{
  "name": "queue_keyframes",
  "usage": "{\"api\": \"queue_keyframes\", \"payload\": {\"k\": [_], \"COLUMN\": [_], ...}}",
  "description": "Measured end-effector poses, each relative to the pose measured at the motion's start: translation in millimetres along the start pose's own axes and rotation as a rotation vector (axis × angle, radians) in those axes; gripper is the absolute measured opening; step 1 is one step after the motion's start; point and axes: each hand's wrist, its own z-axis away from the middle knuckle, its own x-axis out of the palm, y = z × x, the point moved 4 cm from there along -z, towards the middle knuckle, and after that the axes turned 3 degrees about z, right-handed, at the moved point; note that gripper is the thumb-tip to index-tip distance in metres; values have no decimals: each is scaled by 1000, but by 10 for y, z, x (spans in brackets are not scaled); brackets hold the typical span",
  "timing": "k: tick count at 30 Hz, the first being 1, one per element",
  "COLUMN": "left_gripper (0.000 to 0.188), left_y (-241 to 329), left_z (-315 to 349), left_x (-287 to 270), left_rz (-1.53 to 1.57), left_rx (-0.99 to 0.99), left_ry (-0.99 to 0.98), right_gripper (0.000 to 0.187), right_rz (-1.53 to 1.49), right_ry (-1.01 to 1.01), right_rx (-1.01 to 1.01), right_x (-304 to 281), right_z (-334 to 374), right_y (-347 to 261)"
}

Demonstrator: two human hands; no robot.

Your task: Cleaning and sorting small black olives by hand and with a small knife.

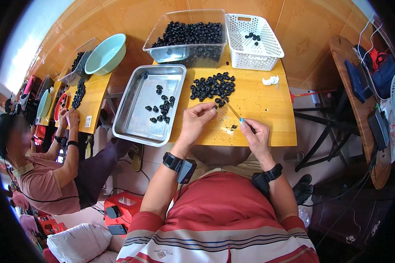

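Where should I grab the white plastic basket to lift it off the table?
Take the white perforated basket by the handle slot in its far end wall, or by the flared top rim, coming from above. The rim is open all round and the basket holds only a few black beads, so nothing blocks a grip there.

Bare wood lies open right of the bead pile [213, 86], up to a paper wad [270, 80]. The steel tray [135, 115] blocks the left; a tub [186, 39] and basket [253, 36] wall the far edge.
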Motion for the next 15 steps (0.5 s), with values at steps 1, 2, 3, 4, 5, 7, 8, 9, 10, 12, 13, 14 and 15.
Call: {"api": "queue_keyframes", "payload": {"k": [1,2,3,4,5,7,8,9,10,12,13,14,15], "left_gripper": [21,21,21,21,21,20,20,20,20,20,20,20,20], "left_y": [-5,-22,-55,-84,-89,-130,-131,-141,-150,-132,-128,-132,-134], "left_z": [10,13,11,12,20,40,50,61,70,87,95,104,113], "left_x": [-8,-14,-22,-28,-13,17,27,43,59,90,104,107,117], "left_rz": [131,132,201,270,271,386,387,443,499,531,562,562,598], "left_rx": [-18,-17,-26,-35,-35,-101,-101,-128,-154,-166,-179,-179,-176], "left_ry": [9,10,23,36,36,64,63,52,42,36,31,31,14], "right_gripper": [36,36,36,36,36,36,36,36,36,35,35,35,34], "right_rz": [0,9,18,19,28,38,48,58,59,53,54,56,59], "right_ry": [-1,-6,-12,-13,-16,-19,-29,-38,-38,-38,-37,-51,-66], "right_rx": [0,10,20,19,21,23,31,38,37,10,9,16,22], "right_x": [0,0,1,3,3,1,3,7,15,31,31,38,45], "right_z": [2,6,8,6,7,5,2,0,0,2,7,13,15], "right_y": [1,5,10,9,14,5,-13,-23,-23,-24,-8,23,39]}}
